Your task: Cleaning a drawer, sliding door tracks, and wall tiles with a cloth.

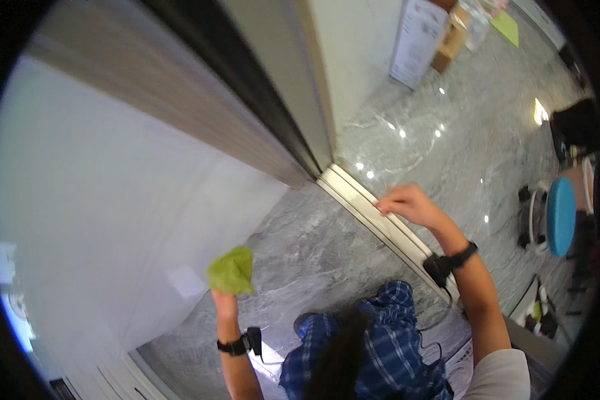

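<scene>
A green cloth (232,271) is in my left hand (224,300), raised to the left of my knees beside the white wall. The cloth hides most of that hand's fingers. My right hand (410,204) is over the pale sliding-door floor track (357,199), its fingers curled together and nothing visible in them. Whether the fingertips touch the track cannot be made out. The track runs diagonally across the grey marbled floor (300,240), from the foot of the door frame (280,105) toward my right forearm.
Beyond the track, a white box (420,42) and a brown cardboard box (451,45) stand by the wall (350,55). A stool with a blue seat (561,217) is at the right. Cables hang from the black devices strapped to both my wrists.
</scene>
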Demonstrator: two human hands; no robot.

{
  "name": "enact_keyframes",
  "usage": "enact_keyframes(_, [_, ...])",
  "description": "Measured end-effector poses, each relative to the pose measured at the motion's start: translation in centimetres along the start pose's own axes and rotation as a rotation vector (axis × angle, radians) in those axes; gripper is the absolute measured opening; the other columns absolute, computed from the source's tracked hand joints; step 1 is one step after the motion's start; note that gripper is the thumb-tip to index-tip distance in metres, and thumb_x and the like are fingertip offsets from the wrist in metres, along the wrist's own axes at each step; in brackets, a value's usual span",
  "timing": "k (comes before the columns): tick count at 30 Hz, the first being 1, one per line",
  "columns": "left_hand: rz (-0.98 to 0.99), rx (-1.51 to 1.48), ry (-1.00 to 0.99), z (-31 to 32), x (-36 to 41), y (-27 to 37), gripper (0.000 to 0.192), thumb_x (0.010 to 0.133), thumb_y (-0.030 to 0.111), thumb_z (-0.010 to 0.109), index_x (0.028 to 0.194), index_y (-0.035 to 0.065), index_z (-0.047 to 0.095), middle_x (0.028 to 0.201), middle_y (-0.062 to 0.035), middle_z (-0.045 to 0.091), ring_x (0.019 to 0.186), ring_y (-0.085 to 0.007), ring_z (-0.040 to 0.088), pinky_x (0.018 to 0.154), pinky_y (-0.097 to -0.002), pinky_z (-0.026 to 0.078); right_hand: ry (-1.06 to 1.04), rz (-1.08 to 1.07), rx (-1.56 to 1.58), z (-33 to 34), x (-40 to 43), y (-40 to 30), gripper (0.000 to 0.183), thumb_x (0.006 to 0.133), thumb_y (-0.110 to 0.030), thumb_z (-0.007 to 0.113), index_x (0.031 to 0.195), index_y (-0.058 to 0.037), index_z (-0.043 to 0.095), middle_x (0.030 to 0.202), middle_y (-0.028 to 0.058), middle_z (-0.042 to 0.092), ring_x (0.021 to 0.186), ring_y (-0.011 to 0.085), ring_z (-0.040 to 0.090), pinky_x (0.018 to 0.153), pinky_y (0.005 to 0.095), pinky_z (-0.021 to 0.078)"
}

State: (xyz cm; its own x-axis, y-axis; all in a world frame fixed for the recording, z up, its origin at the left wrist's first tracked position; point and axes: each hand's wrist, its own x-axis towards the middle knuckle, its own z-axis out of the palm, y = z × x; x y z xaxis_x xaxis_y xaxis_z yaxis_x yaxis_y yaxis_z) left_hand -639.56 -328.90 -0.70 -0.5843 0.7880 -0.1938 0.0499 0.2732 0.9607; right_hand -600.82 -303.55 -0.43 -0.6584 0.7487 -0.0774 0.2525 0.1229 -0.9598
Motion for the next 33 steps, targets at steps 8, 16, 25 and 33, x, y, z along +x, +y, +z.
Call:
enact_keyframes(8, [-0.206,-0.209,0.585,-12.9,-21.2,22.2,0.049,0.088,0.033,0.058,0.125,0.0057,0.044,0.119,-0.0069,0.052,0.107,-0.0200,0.052,0.085,-0.0342,0.046,-0.110,0.086,-0.001,-5.0,-3.8,-27.4,0.013,0.075,-0.011,0.072,0.079,0.0002,0.068,0.071,0.0090,0.068,0.064,0.0133,0.065,0.058,0.0249,0.0495])
enact_keyframes(16, [-0.159,-0.386,0.997,-19.2,-38.9,44.7,0.036,0.088,0.021,0.058,0.119,0.0056,0.049,0.103,-0.0042,0.058,0.085,-0.0145,0.058,0.070,-0.0274,0.048,-0.349,-0.209,-0.091,-2.3,-5.3,-54.9,0.013,0.068,-0.008,0.076,0.074,-0.0007,0.066,0.069,0.0083,0.066,0.065,0.0141,0.064,0.058,0.0244,0.0490])
enact_keyframes(25, [0.175,-0.723,1.318,-17.9,-58.1,56.2,0.038,0.092,0.026,0.054,0.122,0.0042,0.049,0.119,-0.0065,0.056,0.107,-0.0195,0.056,0.088,-0.0326,0.048,-1.126,-0.307,-0.148,12.9,-9.8,-75.9,0.010,0.074,-0.009,0.071,0.076,-0.0008,0.066,0.068,0.0056,0.066,0.059,0.0134,0.062,0.057,0.0238,0.0475])
enact_keyframes(33, [0.450,-0.734,1.670,-18.1,-79.7,55.2,0.037,0.094,0.029,0.049,0.122,0.0049,0.049,0.119,-0.0070,0.055,0.107,-0.0195,0.056,0.088,-0.0348,0.048,-1.545,-0.748,0.141,31.7,-34.3,-86.3,0.013,0.071,-0.009,0.074,0.078,-0.0029,0.065,0.070,0.0058,0.064,0.065,0.0167,0.062,0.059,0.0238,0.0471])
